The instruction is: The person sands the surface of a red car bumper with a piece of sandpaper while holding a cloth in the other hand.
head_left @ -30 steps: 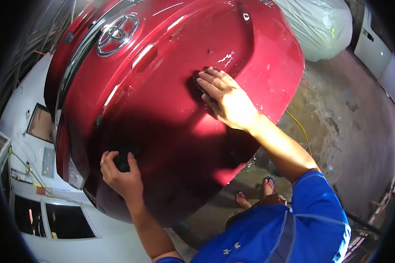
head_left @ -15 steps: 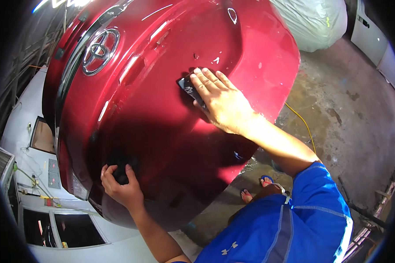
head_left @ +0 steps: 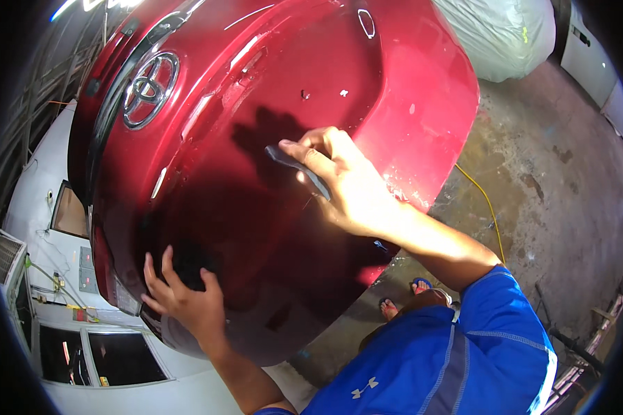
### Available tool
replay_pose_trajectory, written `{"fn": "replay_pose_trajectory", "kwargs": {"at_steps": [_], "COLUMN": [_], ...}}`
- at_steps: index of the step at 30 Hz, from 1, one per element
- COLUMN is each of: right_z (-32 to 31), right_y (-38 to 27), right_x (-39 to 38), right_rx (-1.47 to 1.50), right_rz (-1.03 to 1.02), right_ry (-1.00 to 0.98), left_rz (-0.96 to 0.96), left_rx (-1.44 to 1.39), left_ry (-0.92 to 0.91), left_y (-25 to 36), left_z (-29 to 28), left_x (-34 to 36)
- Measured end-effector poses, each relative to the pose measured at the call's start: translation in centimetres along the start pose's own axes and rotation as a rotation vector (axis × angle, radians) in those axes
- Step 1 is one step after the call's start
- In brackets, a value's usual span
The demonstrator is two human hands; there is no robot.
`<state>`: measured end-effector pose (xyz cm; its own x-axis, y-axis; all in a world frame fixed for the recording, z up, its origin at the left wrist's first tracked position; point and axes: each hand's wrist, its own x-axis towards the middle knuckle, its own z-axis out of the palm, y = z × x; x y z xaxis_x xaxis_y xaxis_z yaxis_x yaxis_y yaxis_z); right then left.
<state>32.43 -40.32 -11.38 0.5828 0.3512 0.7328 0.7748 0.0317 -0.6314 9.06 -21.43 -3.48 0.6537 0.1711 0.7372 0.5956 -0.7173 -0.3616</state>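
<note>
A glossy dark-red car panel, with a round chrome emblem on it, stretches in front of me. My right hand is raised off the paint and pinches a thin, bent dark-grey piece of sandpaper between thumb and fingers. Its shadow falls on the panel to the left. At the lower left, my left hand rests by the panel with its fingers spread, holding nothing. Beside those fingers is a black patch; whether it is shadow, reflection or an opening I cannot tell. Small whitish and dark marks dot the paint.
A pale covered bulky object stands at the upper right, near a white car door. A yellow cord runs over the stained concrete floor. White panels with dark windows lie at the lower left.
My right hand has lifted from flat on the sandpaper to a pinch, tilting the sheet up off the panel. The left fingers have spread from a curl, and that hand moved slightly left.
</note>
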Motion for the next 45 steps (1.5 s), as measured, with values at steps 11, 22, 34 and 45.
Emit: {"fn": "replay_pose_trajectory", "kwargs": {"at_steps": [11,22,34,45], "right_z": [4.1,0.8,0.6,1.9], "right_y": [-2.0,-1.9,2.7,2.8], "right_x": [-0.8,-0.5,2.2,0.4], "right_rx": [0.463,-0.317,-0.571,-0.676], "right_rz": [-0.051,-0.382,-0.197,-0.109], "right_ry": [0.06,-0.349,-0.007,-0.14], "left_rz": [-0.014,-0.075,-0.016,0.084], "left_rx": [-1.377,-1.5,-1.456,-0.647], "left_ry": [-0.475,-0.686,-0.538,0.005], "left_y": [3.8,4.5,5.1,1.1], "left_z": [7.7,6.9,7.1,1.5], "left_x": [6.7,8.9,8.2,3.8]}}
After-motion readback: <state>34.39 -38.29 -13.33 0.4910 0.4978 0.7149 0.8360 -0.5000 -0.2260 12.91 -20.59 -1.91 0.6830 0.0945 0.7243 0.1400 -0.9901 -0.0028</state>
